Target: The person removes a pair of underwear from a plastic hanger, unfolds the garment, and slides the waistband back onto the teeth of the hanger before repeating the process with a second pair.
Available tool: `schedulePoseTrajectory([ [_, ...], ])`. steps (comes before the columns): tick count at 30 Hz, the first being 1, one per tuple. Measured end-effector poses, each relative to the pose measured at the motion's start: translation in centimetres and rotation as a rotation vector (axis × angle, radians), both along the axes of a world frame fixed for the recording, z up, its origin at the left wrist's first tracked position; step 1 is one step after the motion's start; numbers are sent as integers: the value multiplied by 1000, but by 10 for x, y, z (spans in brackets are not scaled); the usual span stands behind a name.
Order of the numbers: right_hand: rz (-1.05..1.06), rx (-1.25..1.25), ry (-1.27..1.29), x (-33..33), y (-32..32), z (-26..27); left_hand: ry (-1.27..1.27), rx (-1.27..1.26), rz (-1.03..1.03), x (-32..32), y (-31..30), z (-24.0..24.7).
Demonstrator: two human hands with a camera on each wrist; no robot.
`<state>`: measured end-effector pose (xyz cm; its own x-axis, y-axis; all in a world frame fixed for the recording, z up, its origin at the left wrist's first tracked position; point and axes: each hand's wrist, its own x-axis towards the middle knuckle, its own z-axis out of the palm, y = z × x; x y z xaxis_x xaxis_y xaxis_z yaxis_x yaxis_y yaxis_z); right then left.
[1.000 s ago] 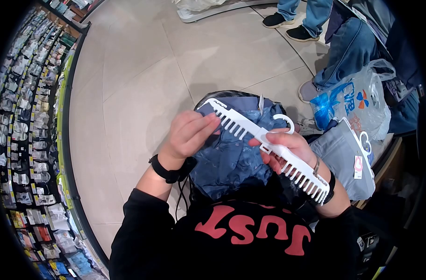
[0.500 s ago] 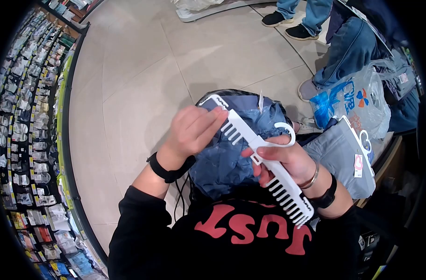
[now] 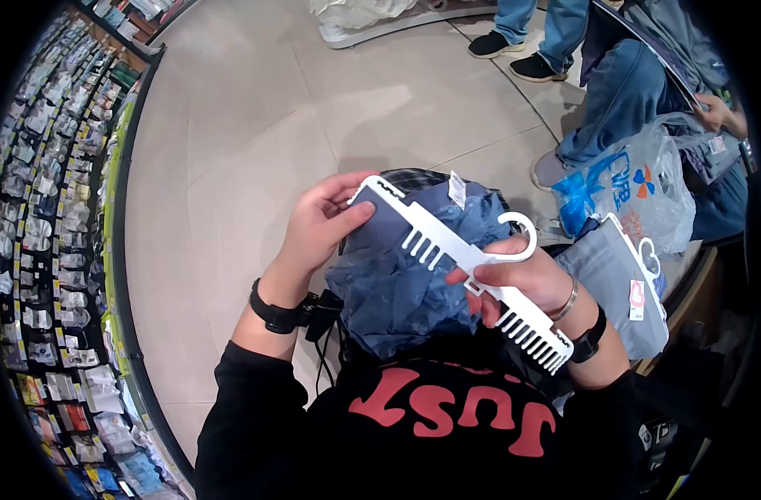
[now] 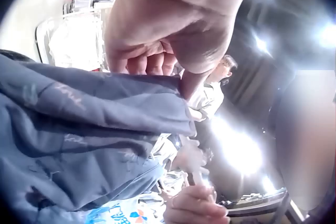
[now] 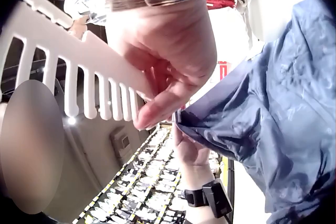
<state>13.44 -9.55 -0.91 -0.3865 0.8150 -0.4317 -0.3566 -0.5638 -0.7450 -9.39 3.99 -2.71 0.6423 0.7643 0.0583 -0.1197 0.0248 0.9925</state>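
In the head view, my right hand (image 3: 526, 279) grips a white plastic hanger (image 3: 443, 233) near its middle, just below the hook. The hanger slants across my lap and has comb-like teeth along its lower edge. At its upper left end, my left hand (image 3: 318, 225) pinches the blue garment (image 3: 397, 296), its thumb lying over the cloth. The left wrist view shows the thumb and curled fingers at the edge of the garment (image 4: 94, 108), which bears pale script prints. Crumpled cloth fills my lap, with a white tag (image 3: 457, 190) on top.
Right of me lies a grey garment (image 3: 618, 279) on another white hanger. Beyond it stands a clear and blue plastic bag (image 3: 635, 187) beside a seated person in jeans (image 3: 618, 100). A shelf wall of small packaged goods (image 3: 64, 250) runs along the left, past the tiled floor (image 3: 239, 158).
My left hand has shifted from the hanger's teeth to its upper end and now pinches the cloth there. The hanger's lower end swung down, then partly back up. Another person's hand has appeared at right.
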Motion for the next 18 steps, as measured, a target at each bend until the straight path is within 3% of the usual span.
schedulePoseTrajectory([
  [3,110,52,-132,4,1,2,26,-141,-48,1,1,4],
  [7,402,126,-264,-7,1,-2,255,-107,-295,7,-4,17],
  [9,397,180,-330,-8,4,-2,336,-49,-438,9,-9,20],
  [12,345,203,-344,-4,11,2,509,588,-527,0,-1,26],
  [15,410,222,-222,11,26,1,476,569,-414,-6,2,25],
  [16,324,311,-68,22,32,-15,617,424,-347,-10,5,30],
  [17,174,395,-184,40,42,-35,621,512,-329,-14,13,30],
  [18,26,335,-106,50,55,-52,624,599,-309,-17,25,28],
])
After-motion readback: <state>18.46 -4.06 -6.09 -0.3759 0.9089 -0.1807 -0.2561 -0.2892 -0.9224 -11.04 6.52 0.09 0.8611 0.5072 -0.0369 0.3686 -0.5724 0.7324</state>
